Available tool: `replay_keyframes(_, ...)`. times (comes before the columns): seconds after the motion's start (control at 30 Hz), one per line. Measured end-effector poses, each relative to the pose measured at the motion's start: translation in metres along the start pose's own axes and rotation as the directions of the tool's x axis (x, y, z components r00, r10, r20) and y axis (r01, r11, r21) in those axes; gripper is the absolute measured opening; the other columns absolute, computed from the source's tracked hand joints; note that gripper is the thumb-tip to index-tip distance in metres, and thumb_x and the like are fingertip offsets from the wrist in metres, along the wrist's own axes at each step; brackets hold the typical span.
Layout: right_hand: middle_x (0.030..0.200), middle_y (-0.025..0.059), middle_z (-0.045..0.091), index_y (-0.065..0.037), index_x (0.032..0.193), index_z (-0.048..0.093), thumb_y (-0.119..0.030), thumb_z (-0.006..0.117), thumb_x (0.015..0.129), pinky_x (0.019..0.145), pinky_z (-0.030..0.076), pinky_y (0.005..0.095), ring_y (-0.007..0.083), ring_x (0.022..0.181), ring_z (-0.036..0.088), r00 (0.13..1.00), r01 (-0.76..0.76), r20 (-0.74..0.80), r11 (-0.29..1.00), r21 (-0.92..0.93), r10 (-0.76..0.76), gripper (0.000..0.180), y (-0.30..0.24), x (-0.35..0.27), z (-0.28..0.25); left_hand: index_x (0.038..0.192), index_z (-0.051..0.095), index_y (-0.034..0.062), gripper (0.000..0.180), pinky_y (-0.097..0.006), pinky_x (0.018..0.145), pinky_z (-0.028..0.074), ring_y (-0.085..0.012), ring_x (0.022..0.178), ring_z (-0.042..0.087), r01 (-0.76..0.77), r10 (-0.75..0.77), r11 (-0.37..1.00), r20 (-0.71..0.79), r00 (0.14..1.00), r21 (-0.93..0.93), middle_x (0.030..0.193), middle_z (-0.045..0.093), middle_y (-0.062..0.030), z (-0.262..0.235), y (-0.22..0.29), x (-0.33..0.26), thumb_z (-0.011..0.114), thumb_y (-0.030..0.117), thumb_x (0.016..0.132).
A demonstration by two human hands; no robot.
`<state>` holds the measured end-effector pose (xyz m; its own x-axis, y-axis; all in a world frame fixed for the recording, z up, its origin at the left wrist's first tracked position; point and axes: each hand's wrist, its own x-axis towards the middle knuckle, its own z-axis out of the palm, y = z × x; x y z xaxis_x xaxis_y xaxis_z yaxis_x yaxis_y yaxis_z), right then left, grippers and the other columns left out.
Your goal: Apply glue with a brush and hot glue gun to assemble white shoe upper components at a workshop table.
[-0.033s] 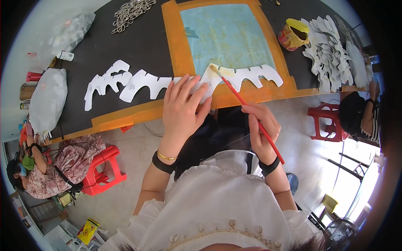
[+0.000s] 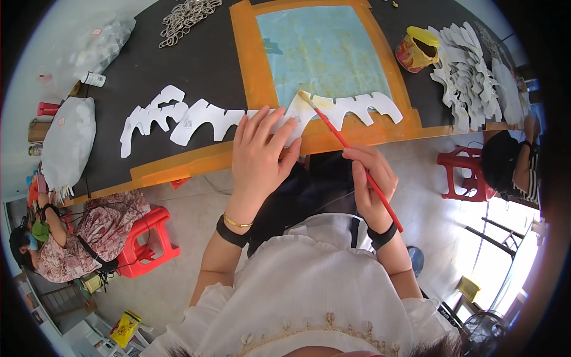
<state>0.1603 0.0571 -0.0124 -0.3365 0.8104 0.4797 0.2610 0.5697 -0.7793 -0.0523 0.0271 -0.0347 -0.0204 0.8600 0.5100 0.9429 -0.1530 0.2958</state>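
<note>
My left hand (image 2: 257, 157) lies flat with its fingers stretched out, pressing on the near-left end of a white scalloped cut-out piece (image 2: 352, 108). Between my right thumb and fingers is a slim red paintbrush (image 2: 331, 128); my right hand (image 2: 379, 171) is closed around its handle, just off the table's near edge. The brush tip touches the piece's upper left part, where a yellowish smear shows. More white scalloped pieces (image 2: 209, 119) lie to the left of my left hand, some overlapping. Beneath the brushed piece is a pale blue sheet (image 2: 321, 47) with yellowish stains.
Orange tape (image 2: 245, 50) frames the sheet on the dark table (image 2: 196, 71). An uncovered tin (image 2: 411, 55) with yellow drips stands right, beside a heap of white cut pieces (image 2: 467, 77). Metal chain links (image 2: 184, 21) lie far left; plastic bags (image 2: 70, 140) rest left. People sit at both sides.
</note>
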Motion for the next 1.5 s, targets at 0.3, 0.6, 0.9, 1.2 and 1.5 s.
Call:
replay_keyframes(0.3,0.095,0.0171,0.067,0.003,0.095,0.065,0.007,0.055,0.084,0.075,0.052,0.0321,0.0288,0.084,0.065,0.994,-0.107,-0.011,0.99,0.087,0.109,0.015,-0.002,-0.003,-0.008,0.108,0.067,0.0136,0.03,-0.05,0.101,0.038,-0.0287,0.119,0.053,0.01,-0.01,1.0,-0.006,1.0,0.003,0.123,0.059,-0.0051,0.0,0.001,0.0,0.071,0.022,0.079)
replay_keyframes(0.6,0.089,0.0161,0.065,0.004,0.094,0.058,-0.008,0.045,0.097,0.075,0.048,0.031,0.0219,0.078,0.061,0.937,-0.159,-0.225,0.901,0.403,0.266,0.018,0.02,-0.003,-0.03,0.11,0.067,0.0142,0.03,-0.05,0.103,0.037,-0.0286,0.119,0.053,0.013,-0.013,1.0,0.015,1.0,-0.006,0.124,0.059,-0.0054,0.0,0.003,0.005,0.07,0.022,0.081)
replay_keyframes(0.9,0.077,0.0081,0.058,0.003,0.089,0.057,-0.023,0.043,0.102,0.069,0.042,0.0258,0.0136,0.07,0.053,0.758,-0.04,-0.638,0.985,0.166,0.138,0.032,0.035,0.053,-0.128,0.111,0.066,0.0123,0.03,-0.051,0.102,0.037,-0.0319,0.12,0.052,-0.003,0.004,1.0,0.044,0.999,-0.011,0.125,0.059,-0.0078,-0.007,0.005,0.0,0.067,0.02,0.082)
replay_keyframes(1.2,0.067,0.0052,0.059,0.0,0.089,0.061,-0.02,0.048,0.098,0.056,0.041,0.0275,0.011,0.06,0.053,0.907,-0.183,-0.42,0.929,-0.322,0.033,0.025,0.052,0.138,-0.145,0.111,0.065,0.0108,0.029,-0.05,0.103,0.037,-0.0336,0.119,0.051,-0.023,0.024,0.999,0.021,0.999,-0.023,0.124,0.059,-0.0084,-0.004,0.006,0.004,0.066,0.019,0.083)
replay_keyframes(1.5,0.069,0.0051,0.062,0.002,0.091,0.063,-0.019,0.049,0.099,0.058,0.045,0.0229,0.0084,0.061,0.057,0.871,-0.135,-0.487,0.984,-0.115,0.063,0.027,0.05,0.133,-0.148,0.111,0.065,0.0108,0.029,-0.051,0.102,0.037,-0.0337,0.118,0.052,-0.023,0.024,0.999,0.02,1.0,-0.022,0.123,0.06,-0.0088,-0.003,0.005,0.002,0.066,0.019,0.083)
